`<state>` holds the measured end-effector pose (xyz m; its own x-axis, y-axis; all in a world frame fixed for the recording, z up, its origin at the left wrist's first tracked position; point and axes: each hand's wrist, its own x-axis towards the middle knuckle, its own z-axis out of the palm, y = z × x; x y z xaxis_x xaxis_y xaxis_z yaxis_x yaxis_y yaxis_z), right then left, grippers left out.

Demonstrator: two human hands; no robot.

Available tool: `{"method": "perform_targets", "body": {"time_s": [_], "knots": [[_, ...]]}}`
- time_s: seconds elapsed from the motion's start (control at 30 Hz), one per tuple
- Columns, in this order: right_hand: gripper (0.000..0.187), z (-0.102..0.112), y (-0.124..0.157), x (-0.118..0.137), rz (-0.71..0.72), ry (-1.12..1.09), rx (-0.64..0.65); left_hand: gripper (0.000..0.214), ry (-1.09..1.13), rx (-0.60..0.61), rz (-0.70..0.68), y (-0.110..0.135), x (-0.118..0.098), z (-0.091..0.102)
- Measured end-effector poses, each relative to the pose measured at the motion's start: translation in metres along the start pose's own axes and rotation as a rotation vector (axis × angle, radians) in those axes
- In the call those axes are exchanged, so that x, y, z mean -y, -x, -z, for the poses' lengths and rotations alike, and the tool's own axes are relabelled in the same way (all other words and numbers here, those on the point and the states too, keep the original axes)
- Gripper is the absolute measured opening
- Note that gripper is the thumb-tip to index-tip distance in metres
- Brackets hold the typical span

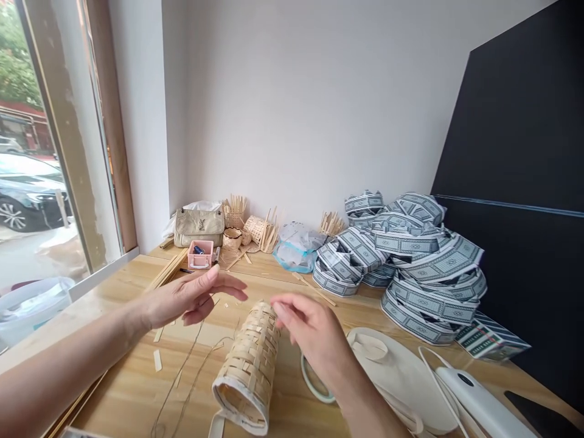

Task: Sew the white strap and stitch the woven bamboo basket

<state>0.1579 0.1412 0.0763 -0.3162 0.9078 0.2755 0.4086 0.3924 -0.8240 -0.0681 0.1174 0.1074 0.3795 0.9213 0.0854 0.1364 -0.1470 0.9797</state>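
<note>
A woven bamboo-strip cylinder (253, 350) lies on its side on the wooden table, its open end edged in white tape facing me. Over its far left side my left hand (201, 298) hovers, fingers stretched out and nothing visible in them. At the cylinder's far right end, my right hand (308, 322) has thumb and fingers pinched together; whatever is between them, if anything, cannot be made out. Thin twine (185, 365) trails across the table left of the cylinder. Behind my right wrist shows part of a pale green ring, perhaps a tape roll (314, 386).
Stacked patterned fabric bands (420, 261) rise at the back right. A white roll of strip material (401, 377) and a white device with a cord (479, 401) lie right. A beige handbag (199, 228), pink box (201, 254) and small woven baskets (232, 237) stand at the back.
</note>
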Motion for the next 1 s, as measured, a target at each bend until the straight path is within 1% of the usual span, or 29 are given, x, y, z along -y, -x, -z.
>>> {"method": "perform_targets", "body": {"time_s": [0.07, 0.1, 0.17, 0.2, 0.23, 0.27, 0.3, 0.37, 0.4, 0.43, 0.5, 0.57, 0.63, 0.7, 0.77, 0.83, 0.9, 0.93, 0.97, 1.0], "knots": [[0.035, -0.011, -0.011, 0.015, -0.009, -0.331, 0.020, 0.056, -0.041, 0.107, -0.020, -0.003, -0.008, -0.005], [0.036, -0.017, -0.016, 0.019, -0.026, -0.491, 0.074, 0.057, -0.065, 0.153, -0.029, -0.004, -0.011, -0.006], [0.036, -0.030, -0.024, 0.023, -0.038, -0.801, 0.233, 0.057, -0.108, 0.211, -0.042, -0.005, -0.016, -0.007], [0.034, -0.037, -0.027, 0.025, -0.029, -0.930, 0.302, 0.056, -0.122, 0.232, -0.048, -0.006, -0.017, -0.007], [0.031, -0.043, -0.029, 0.026, -0.016, -1.027, 0.338, 0.056, -0.132, 0.249, -0.054, -0.006, -0.018, -0.006], [0.028, -0.049, -0.030, 0.027, -0.006, -1.091, 0.338, 0.057, -0.139, 0.261, -0.062, -0.006, -0.018, -0.005], [0.026, -0.054, -0.031, 0.028, -0.002, -1.128, 0.310, 0.057, -0.145, 0.265, -0.072, -0.007, -0.018, -0.004], [0.025, -0.059, -0.033, 0.030, -0.011, -1.159, 0.219, 0.058, -0.145, 0.263, -0.101, -0.008, -0.017, -0.002], [0.025, -0.058, -0.035, 0.031, -0.014, -1.165, 0.170, 0.055, -0.128, 0.257, -0.112, -0.008, -0.016, 0.000], [0.025, -0.055, -0.037, 0.032, -0.009, -1.172, 0.117, 0.049, -0.096, 0.248, -0.114, -0.009, -0.015, 0.001], [0.024, -0.040, -0.042, 0.034, 0.014, -1.187, -0.004, 0.034, 0.001, 0.211, -0.076, -0.010, -0.012, 0.006], [0.027, -0.018, -0.047, 0.034, 0.039, -1.217, -0.110, 0.032, 0.073, 0.145, 0.011, -0.009, -0.008, 0.014], [0.031, 0.006, -0.049, 0.032, 0.052, -1.249, -0.163, 0.025, 0.079, 0.077, 0.087, -0.007, -0.002, 0.022], [0.035, 0.027, -0.046, 0.027, 0.063, -1.246, -0.195, 0.018, 0.057, 0.022, 0.119, -0.004, 0.003, 0.029], [0.037, 0.045, -0.040, 0.019, 0.061, -1.204, -0.256, 0.016, 0.034, -0.012, 0.138, 0.001, 0.006, 0.036], [0.036, 0.060, -0.032, 0.007, 0.051, -1.146, -0.358, 0.014, 0.011, -0.032, 0.169, 0.005, 0.009, 0.041], [0.025, 0.076, -0.024, -0.006, 0.037, -1.099, -0.476, 0.015, -0.010, -0.044, 0.202, 0.008, 0.012, 0.048], [0.017, 0.085, -0.019, -0.013, 0.016, -1.085, -0.536, 0.015, -0.019, -0.050, 0.214, 0.008, 0.014, 0.052], [0.013, 0.093, -0.015, -0.020, -0.027, -1.079, -0.594, 0.015, -0.026, -0.056, 0.224, 0.009, 0.016, 0.056], [0.018, 0.102, -0.012, -0.027, -0.099, -1.071, -0.636, 0.015, -0.032, -0.061, 0.232, 0.008, 0.018, 0.061]]}}
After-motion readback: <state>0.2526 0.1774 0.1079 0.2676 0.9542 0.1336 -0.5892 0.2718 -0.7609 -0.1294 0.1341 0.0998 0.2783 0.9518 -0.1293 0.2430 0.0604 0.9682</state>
